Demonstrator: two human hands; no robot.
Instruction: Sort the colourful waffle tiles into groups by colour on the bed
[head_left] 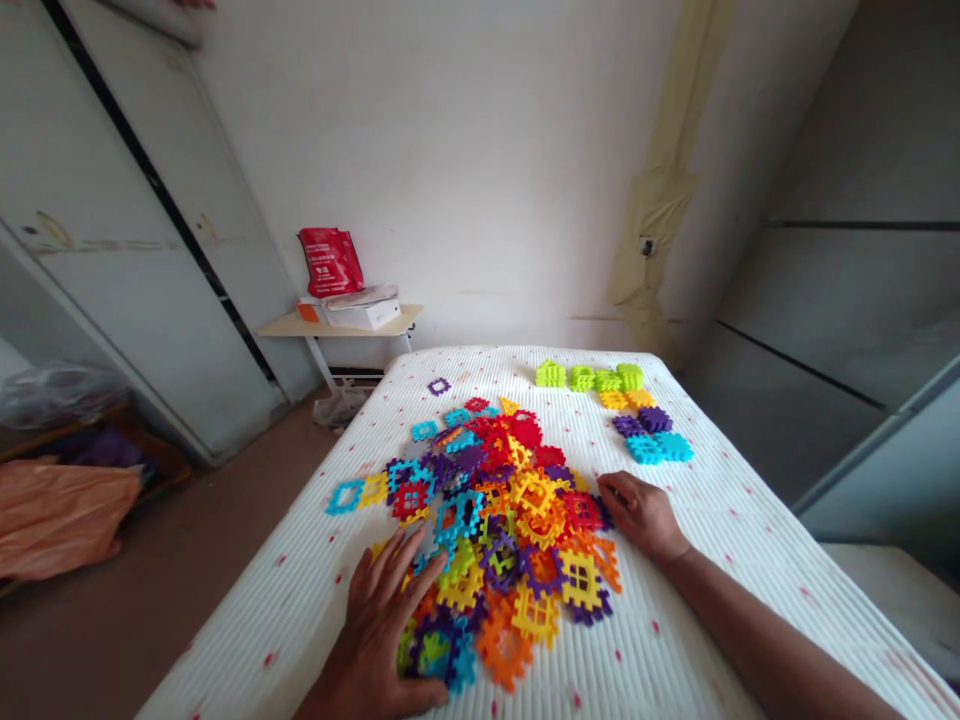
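A heap of interlocking plastic building pieces (pixel 517 510) in red, orange, yellow, purple, blue and green lies in the middle of the bed. My left hand (pixel 386 610) rests on the near left edge of the heap, with fingers spread and nothing gripped. At the heap's right edge is my right hand (pixel 641 510), its fingers curled in beside a red windowed piece (pixel 582 511). What those fingers hold, if anything, is hidden.
Farther right, sorted stacks include green pieces (pixel 551 374), yellow pieces (pixel 613 400), purple pieces (pixel 655 418) and blue pieces (pixel 673 447). A lone purple frame piece (pixel 439 386) lies at the far left. Behind the bed, a small table (pixel 289 325) carries a red bag (pixel 330 262) and boxes.
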